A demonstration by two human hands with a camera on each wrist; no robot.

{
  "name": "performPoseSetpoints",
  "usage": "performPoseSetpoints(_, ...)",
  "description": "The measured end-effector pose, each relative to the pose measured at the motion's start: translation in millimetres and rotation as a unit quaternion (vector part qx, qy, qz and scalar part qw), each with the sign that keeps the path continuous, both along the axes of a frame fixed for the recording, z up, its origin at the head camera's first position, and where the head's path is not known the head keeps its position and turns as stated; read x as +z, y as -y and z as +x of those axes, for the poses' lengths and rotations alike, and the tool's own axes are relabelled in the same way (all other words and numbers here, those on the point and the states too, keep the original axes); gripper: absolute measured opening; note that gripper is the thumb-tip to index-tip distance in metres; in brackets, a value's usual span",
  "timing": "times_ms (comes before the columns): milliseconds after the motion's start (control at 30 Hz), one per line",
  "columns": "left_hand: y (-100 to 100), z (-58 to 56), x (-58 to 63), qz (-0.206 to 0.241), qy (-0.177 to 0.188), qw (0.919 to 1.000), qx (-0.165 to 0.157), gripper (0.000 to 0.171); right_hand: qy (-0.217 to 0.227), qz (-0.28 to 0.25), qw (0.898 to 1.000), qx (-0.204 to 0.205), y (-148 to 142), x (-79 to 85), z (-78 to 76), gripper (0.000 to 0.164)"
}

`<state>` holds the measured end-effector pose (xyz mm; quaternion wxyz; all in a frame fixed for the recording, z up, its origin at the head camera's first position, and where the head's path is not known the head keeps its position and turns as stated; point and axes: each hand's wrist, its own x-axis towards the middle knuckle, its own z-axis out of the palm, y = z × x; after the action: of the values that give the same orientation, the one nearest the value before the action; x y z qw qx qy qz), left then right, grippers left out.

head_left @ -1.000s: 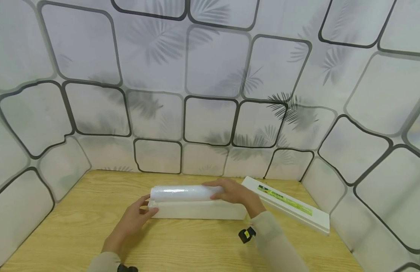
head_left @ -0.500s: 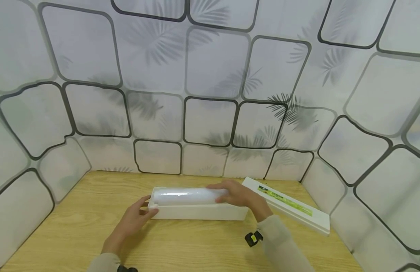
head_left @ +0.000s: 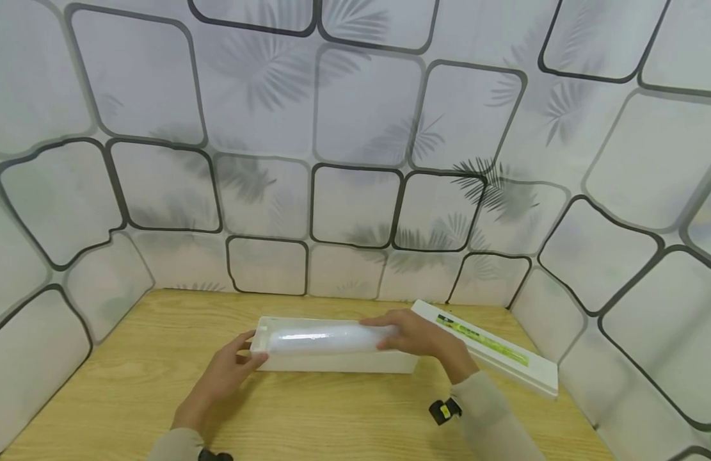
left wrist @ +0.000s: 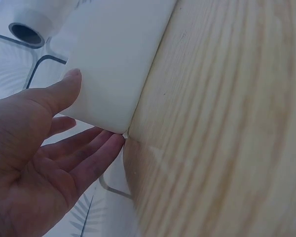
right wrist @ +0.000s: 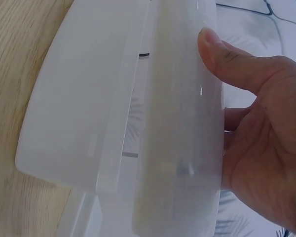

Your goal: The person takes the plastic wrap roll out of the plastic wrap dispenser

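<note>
A clear, shiny roll of cling film (head_left: 326, 338) overlaps the long white box (head_left: 338, 363) in the head view. The right wrist view shows the roll outside the box, with a gap between it and the rim. My right hand (head_left: 409, 333) grips the roll near its right end, thumb on one side and fingers round the other. At the box's left end, my left hand (head_left: 231, 362) holds the corner, its thumb on the front wall and fingertips at the end's lower edge. The roll's hollow core (left wrist: 27, 34) shows in the left wrist view.
A white lid (head_left: 487, 349) with a green and yellow label lies slanted on the wooden table (head_left: 309, 416), right of the box. Patterned cloth walls (head_left: 355, 205) rise at the back and sides of the table.
My right hand has carried the cling film roll to the right and slightly down in the head view, uncovering the box's left end. The left hand and the box have stayed put.
</note>
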<state>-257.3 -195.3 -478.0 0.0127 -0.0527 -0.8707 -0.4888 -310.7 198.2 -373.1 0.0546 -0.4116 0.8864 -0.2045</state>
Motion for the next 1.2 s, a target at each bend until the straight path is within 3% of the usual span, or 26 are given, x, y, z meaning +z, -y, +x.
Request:
performPoseSetpoints(600,0.2,-1.5,0.0,-0.016,0.004,0.9999,0.004,0.068,0.013,0.001,1.0,-0.017,-30.7,-2.3,12.0,0.053)
performPoseSetpoints(1200,2.3,-4.3,-3.9,-0.02,-0.001,0.9998,0.0,0.068,0.001,-0.009,1.0,-0.005,-56.2,-8.0,23.8,0.051)
